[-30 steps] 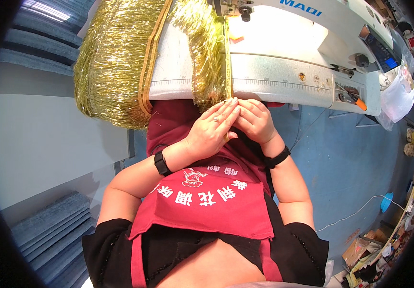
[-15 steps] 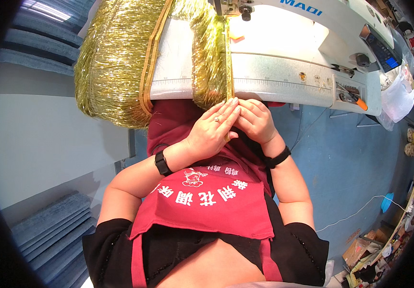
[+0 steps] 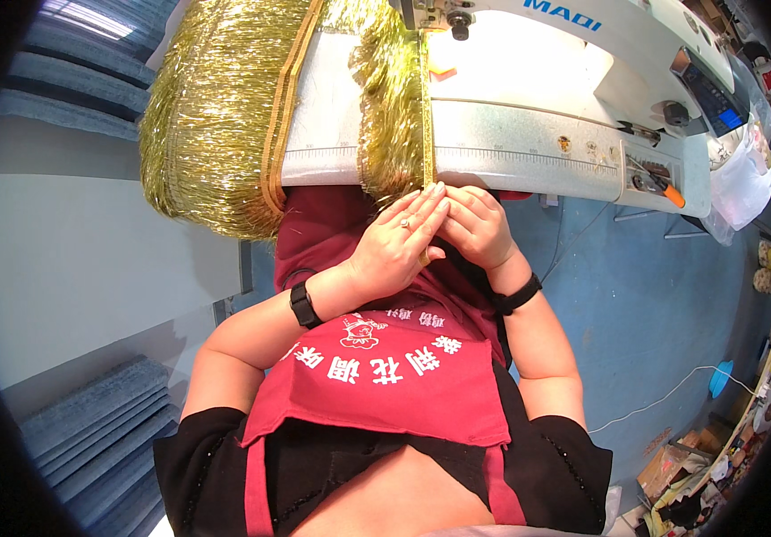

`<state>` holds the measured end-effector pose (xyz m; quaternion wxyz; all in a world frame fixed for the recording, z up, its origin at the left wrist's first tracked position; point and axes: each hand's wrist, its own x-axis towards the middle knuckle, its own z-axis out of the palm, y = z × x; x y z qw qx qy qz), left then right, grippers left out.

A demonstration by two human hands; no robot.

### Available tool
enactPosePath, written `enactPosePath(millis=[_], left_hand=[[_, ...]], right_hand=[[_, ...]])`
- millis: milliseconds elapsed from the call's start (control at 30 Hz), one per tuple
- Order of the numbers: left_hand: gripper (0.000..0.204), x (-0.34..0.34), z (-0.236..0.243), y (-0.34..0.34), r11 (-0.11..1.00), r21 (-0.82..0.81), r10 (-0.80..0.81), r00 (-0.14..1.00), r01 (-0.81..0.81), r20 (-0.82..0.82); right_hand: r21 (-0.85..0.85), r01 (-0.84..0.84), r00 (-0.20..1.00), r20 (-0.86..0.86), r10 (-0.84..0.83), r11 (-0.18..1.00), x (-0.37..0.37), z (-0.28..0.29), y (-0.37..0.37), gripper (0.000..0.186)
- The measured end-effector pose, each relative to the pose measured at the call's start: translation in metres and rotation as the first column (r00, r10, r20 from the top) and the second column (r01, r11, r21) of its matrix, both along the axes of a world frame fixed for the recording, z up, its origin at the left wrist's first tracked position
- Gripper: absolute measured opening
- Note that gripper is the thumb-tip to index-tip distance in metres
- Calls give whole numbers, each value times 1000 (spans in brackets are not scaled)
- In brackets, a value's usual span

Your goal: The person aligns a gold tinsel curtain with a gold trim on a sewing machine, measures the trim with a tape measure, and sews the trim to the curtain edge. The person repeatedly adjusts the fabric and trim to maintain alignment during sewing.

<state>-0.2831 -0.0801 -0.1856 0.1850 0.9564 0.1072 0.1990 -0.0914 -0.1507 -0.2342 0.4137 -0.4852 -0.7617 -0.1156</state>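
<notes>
A strip of gold tinsel fringe (image 3: 390,116) runs from under the head of a sewing machine (image 3: 529,27) toward me, its flat woven edge (image 3: 427,116) on the right side. At the table's front edge my left hand (image 3: 401,234) and my right hand (image 3: 477,222) meet over that edge band. Both sets of fingers are pressed together around it, fingertips touching. What lies beneath the fingers is hidden. To the left, a thick bundle of the same fringe (image 3: 211,116) hangs over the table edge, a gold band along its right side.
A ruler scale runs along the white machine table (image 3: 502,166). An orange-handled tool (image 3: 667,190) lies in a recess at its right end, beside a white plastic bag (image 3: 743,174). Grey-blue folded stacks (image 3: 104,430) stand at left. A white cable crosses the blue floor (image 3: 618,313).
The loose strands of the fringe strip have shifted and spread a little by the machine. Both hands hold nearly the same place.
</notes>
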Motion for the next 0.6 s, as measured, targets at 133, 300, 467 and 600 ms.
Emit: enactPosePath(millis=[133,300,467,600], left_hand=[[70,0,0,-1,1000,-7,-1,1000,1,-3],[70,1,-1,-1,1000,-8,-3,1000,3,8],[69,1,-1,-1,1000,-14,-5,1000,5,8],[69,1,-1,-1,1000,-24,-5,1000,5,19]], right_hand=[[4,4,1000,2,-4,1000,0,0,-1,18],[6,3,1000,-2,-3,1000,1,0,-1,17],[4,-3,1000,-4,3,1000,0,-1,0,17],[8,-4,1000,-2,4,1000,1,0,0,17]])
